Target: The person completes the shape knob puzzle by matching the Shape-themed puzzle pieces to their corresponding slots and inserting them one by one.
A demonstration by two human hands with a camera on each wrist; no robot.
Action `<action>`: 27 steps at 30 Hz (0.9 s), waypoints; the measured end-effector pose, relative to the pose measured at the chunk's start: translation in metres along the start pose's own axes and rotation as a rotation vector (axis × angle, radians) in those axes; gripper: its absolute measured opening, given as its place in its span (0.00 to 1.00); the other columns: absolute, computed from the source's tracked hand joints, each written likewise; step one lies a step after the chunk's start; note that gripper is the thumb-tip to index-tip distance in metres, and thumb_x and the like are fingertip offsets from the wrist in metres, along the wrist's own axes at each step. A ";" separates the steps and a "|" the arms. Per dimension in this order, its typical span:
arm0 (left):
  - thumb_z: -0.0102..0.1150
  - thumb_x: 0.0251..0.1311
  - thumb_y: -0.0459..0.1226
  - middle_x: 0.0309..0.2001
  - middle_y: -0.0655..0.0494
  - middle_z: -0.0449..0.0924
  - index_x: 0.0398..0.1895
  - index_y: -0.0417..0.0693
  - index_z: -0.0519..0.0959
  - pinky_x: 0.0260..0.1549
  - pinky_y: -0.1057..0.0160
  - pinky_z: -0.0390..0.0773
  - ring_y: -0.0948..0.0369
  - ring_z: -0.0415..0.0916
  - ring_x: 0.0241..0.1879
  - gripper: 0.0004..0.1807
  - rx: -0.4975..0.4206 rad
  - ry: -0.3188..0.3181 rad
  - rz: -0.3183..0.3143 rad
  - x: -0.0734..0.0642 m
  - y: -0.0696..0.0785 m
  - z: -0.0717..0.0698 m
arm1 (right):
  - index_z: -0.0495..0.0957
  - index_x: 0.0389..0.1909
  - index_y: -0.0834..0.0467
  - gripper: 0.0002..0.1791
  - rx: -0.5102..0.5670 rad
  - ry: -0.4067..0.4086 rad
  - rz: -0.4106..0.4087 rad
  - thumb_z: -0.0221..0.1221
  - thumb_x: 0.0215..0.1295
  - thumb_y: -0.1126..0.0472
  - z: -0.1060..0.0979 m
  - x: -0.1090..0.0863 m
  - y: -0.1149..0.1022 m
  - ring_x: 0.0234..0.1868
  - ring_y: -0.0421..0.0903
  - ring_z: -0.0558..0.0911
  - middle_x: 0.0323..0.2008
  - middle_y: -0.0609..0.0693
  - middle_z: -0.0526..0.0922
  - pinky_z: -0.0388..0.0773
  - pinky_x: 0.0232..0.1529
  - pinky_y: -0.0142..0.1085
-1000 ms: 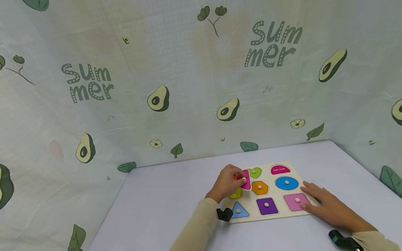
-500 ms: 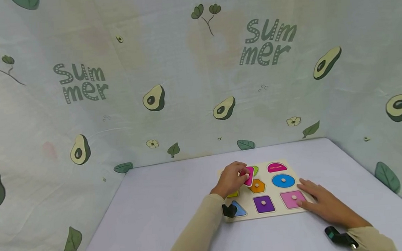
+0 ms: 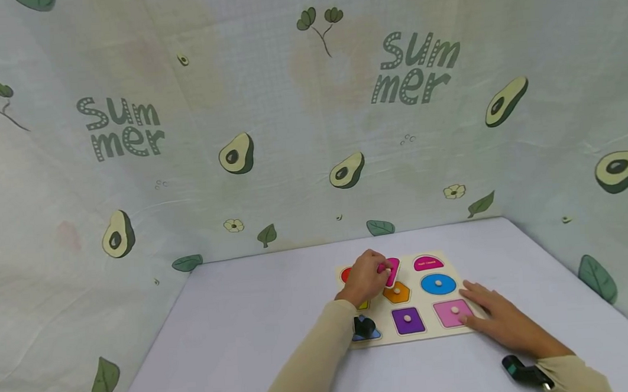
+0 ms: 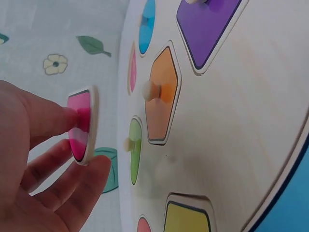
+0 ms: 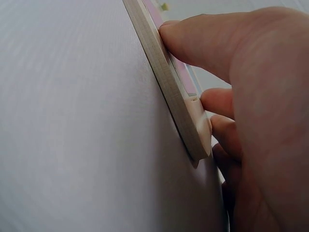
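Observation:
My left hand (image 3: 366, 277) pinches a magenta puzzle piece (image 3: 394, 266) by its small knob, over the far part of a pale wooden knob-puzzle board (image 3: 429, 326). In the left wrist view the magenta piece (image 4: 79, 125) is tilted, its pale edge apart from the board, near the green heart piece (image 4: 135, 150) and the orange hexagon (image 4: 163, 94). My right hand (image 3: 504, 319) rests at the board's right edge, thumb by the pink rectangle (image 3: 448, 312). In the right wrist view the thumb touches the board's top beside its wooden edge (image 5: 166, 79).
The board also bears a purple square (image 3: 406, 326), a blue oval (image 3: 430, 283) and a magenta half-round with white lettering (image 3: 428, 263). A red piece (image 3: 345, 275) and a blue triangle (image 3: 371, 335) are partly hidden by my left arm. A printed curtain (image 3: 277, 103) stands behind the white table (image 3: 256, 317).
My left hand has carried the magenta piece a little rightward and farther back over the board, uncovering some of the red piece and covering more of the blue triangle. My right hand stays on the board.

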State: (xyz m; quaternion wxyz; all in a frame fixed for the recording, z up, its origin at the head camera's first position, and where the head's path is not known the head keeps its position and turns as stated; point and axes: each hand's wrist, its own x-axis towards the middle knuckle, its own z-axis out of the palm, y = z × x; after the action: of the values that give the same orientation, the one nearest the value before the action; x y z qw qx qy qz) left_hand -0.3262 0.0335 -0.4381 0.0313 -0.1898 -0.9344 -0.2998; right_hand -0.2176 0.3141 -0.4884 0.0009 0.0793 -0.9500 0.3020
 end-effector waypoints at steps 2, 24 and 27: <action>0.65 0.66 0.40 0.52 0.61 0.77 0.44 0.56 0.87 0.50 0.68 0.78 0.61 0.75 0.54 0.07 -0.020 0.010 -0.025 0.000 0.001 0.001 | 0.69 0.68 0.66 0.45 -0.002 -0.001 -0.001 0.63 0.62 0.37 0.000 0.000 -0.001 0.70 0.75 0.54 0.71 0.70 0.60 0.50 0.65 0.71; 0.67 0.61 0.40 0.42 0.63 0.79 0.36 0.58 0.86 0.35 0.72 0.78 0.64 0.72 0.41 0.02 -0.273 0.034 -0.146 0.012 0.013 0.023 | 0.69 0.69 0.65 0.44 -0.028 -0.007 0.005 0.63 0.63 0.37 -0.003 -0.001 -0.006 0.70 0.75 0.55 0.71 0.71 0.60 0.50 0.64 0.72; 0.67 0.63 0.40 0.42 0.63 0.79 0.37 0.57 0.86 0.34 0.73 0.78 0.64 0.72 0.41 0.02 -0.268 0.038 -0.134 0.013 0.014 0.026 | 0.69 0.69 0.65 0.45 -0.025 -0.010 0.012 0.63 0.63 0.37 -0.002 -0.001 -0.005 0.70 0.75 0.55 0.71 0.70 0.60 0.50 0.64 0.71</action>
State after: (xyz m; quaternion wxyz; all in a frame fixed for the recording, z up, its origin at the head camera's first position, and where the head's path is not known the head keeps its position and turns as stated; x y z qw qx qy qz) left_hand -0.3316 0.0632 -0.4496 0.0033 -0.1239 -0.8959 -0.4267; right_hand -0.2160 0.3115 -0.4836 -0.0045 0.0752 -0.9541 0.2899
